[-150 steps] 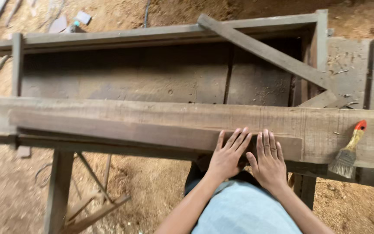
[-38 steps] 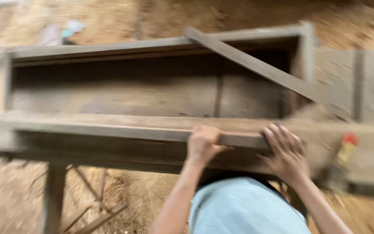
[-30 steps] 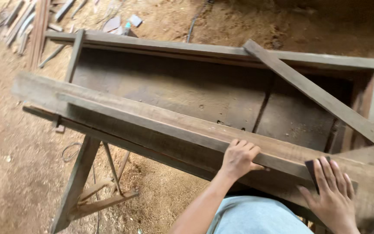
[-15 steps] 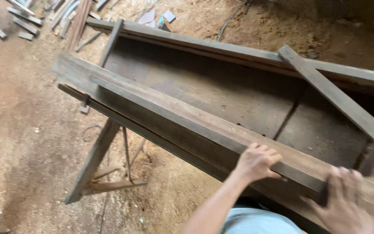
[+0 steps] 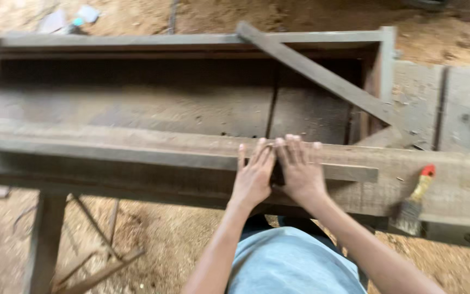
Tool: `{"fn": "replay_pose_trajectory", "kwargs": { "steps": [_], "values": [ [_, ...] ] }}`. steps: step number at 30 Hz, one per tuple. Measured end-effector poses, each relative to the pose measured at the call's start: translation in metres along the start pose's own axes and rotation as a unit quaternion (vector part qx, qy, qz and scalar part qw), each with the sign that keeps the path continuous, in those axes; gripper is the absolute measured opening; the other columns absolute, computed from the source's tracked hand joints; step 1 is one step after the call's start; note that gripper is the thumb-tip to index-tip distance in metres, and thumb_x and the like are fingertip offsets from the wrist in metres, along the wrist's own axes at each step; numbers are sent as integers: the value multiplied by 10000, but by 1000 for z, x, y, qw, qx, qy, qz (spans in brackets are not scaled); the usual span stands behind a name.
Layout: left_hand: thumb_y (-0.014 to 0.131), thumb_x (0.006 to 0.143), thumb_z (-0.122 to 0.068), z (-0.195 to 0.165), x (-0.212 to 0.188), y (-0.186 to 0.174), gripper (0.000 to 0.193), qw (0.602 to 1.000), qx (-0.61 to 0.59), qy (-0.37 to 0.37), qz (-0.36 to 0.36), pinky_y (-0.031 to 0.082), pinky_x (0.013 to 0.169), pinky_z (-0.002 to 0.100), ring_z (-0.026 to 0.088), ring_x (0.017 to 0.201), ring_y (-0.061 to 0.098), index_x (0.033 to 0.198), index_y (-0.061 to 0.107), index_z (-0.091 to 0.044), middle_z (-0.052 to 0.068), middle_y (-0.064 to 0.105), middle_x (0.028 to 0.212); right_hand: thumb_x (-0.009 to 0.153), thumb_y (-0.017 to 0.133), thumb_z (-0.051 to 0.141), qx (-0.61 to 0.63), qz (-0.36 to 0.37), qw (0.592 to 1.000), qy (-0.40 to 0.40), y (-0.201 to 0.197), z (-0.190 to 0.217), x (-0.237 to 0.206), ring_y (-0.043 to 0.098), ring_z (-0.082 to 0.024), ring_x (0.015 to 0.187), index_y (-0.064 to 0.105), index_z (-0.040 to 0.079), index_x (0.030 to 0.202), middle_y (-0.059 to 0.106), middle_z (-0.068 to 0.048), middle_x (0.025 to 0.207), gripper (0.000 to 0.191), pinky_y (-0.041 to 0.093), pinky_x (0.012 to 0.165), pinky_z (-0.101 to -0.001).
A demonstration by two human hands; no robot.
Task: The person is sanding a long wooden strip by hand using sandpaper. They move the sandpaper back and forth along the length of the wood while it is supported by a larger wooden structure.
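Observation:
A long narrow wooden strip [image 5: 137, 159] lies lengthwise on a wide plank [image 5: 452, 188] that forms the near rail of a rough wooden bench. My left hand [image 5: 254, 174] and my right hand [image 5: 298, 169] rest flat on the strip side by side, fingers extended and pointing away from me, the two hands touching. Neither hand grips anything. The strip's right end [image 5: 368, 173] stops a little right of my right hand.
A paintbrush with a red-tipped handle [image 5: 415, 198] lies on the plank at the right. Behind it sits a long open wooden trough [image 5: 137, 103] with a diagonal batten [image 5: 316, 73] across its right end. Bench legs [image 5: 42, 239] stand on sawdust-covered ground at the lower left.
The view has swung back from the left end of the bench to face it squarely. My hands, gripping the strip's edge a moment ago, now lie flat and together on top of it.

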State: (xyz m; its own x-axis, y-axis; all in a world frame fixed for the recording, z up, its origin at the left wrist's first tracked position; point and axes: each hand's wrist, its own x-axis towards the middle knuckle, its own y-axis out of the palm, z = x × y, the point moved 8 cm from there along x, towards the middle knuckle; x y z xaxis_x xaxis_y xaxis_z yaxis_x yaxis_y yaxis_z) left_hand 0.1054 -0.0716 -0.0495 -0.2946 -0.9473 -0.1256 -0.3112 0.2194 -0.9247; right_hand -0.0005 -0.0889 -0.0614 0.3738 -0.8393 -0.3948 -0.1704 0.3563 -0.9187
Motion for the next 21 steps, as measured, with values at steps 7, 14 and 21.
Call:
{"fn": "replay_pose_trajectory", "kwargs": {
  "steps": [7, 14, 21],
  "values": [
    [616, 809, -225, 18, -8, -9, 789, 998, -21, 42, -40, -25, 1218, 579, 330, 1569, 138, 1526, 414, 36, 146, 388, 1645, 774, 744, 542, 80, 7, 996, 40, 32, 24, 5, 49, -275, 1559, 77, 197, 1624, 118, -97, 1657, 1134, -6, 1226, -643],
    [589, 1003, -377, 34, -3, -7, 629, 993, -104, 20, -57, 16, 1264, 594, 319, 1582, 189, 1535, 453, -68, 61, 537, 1509, 760, 758, 498, 103, -107, 986, 73, 20, 36, 2, 116, -236, 1555, 145, 206, 1614, 191, -78, 1656, 1092, 46, 1226, -646],
    [687, 896, -380, 9, 11, 0, 746, 996, -65, 41, -35, -15, 1227, 591, 339, 1549, 138, 1528, 418, -90, 99, 394, 1612, 767, 771, 540, 78, 16, 993, 83, 31, 6, -8, -48, -202, 1572, 25, 201, 1629, 23, -63, 1717, 1189, -30, 1248, -610]
  ]
}}
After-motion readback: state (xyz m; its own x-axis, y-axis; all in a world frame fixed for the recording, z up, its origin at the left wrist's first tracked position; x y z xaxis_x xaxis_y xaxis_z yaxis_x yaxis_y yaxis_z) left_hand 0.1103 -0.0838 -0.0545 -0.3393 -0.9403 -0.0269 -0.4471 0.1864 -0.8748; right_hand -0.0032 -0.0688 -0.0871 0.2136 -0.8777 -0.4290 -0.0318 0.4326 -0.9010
